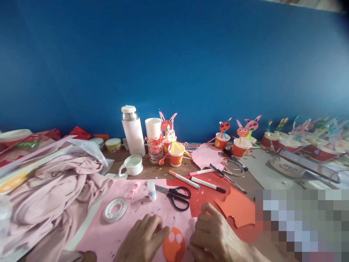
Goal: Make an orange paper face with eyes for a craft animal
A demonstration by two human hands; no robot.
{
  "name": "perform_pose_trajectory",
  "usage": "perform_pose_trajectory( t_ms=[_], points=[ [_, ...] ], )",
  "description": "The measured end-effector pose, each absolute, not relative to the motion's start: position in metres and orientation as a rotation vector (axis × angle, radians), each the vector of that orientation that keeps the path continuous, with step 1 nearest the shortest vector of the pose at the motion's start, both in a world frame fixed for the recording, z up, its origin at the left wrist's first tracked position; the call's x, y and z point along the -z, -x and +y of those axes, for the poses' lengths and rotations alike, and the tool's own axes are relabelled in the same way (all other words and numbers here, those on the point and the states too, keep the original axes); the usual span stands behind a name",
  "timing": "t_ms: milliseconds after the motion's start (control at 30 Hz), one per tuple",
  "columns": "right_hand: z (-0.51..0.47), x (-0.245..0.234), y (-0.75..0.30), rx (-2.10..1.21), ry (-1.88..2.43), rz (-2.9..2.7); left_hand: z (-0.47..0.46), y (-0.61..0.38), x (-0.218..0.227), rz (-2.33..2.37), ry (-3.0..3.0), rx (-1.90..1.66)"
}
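Observation:
My left hand (143, 238) rests over a pink paper sheet (109, 236), its thumb touching an orange paper oval (173, 245) with two white spots. My right hand (212, 233) curls close to the oval's right side, and the lower edge of the view cuts off the oval. Whether either hand grips the oval or the sheet is hidden. Black-handled scissors (174, 197), a small glue bottle (151, 190) and a clear tape roll (115, 209) lie on the pink sheet beyond my hands. Red paper (201, 194) and an orange paper cutout (234, 207) lie to the right.
Felt markers (184, 179) lie on the wooden table (152, 169). Beyond stand a steel-topped flask (132, 130), a white mug (131, 165) and orange paper-cup rabbit crafts (176, 154). A crumpled pink cloth (54, 193) fills the left. A blue wall (174, 62) rises behind. A blurred patch hides the lower right.

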State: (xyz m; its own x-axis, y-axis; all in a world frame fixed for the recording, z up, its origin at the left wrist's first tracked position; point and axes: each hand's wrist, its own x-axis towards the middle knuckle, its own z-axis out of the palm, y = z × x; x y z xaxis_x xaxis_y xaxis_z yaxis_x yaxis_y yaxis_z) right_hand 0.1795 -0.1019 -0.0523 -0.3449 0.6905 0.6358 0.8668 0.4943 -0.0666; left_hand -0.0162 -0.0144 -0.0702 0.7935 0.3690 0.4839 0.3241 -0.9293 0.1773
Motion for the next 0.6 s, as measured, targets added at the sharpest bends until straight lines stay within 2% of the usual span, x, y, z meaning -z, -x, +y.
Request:
perform_pose_trajectory(
  t_ms=[167, 300, 433, 600],
  points=[
    [-0.099, 0.046, -0.189, 0.346, 1.356, -2.069, -0.021, 0.018, 0.071, 0.686, -2.839, -0.902],
    [-0.093, 0.023, -0.209, 0.351, 1.841, -2.004, -0.019, 0.020, 0.074, 0.690, -2.544, -0.931],
    [-0.071, -0.003, -0.230, 0.378, 2.112, -1.926, -0.013, 0.023, 0.065, 0.753, -2.353, -0.871],
    [-0.013, -0.007, -0.245, 0.339, 2.492, -1.773, -0.011, 0.027, 0.051, 0.856, -2.283, -0.705]
  ],
)
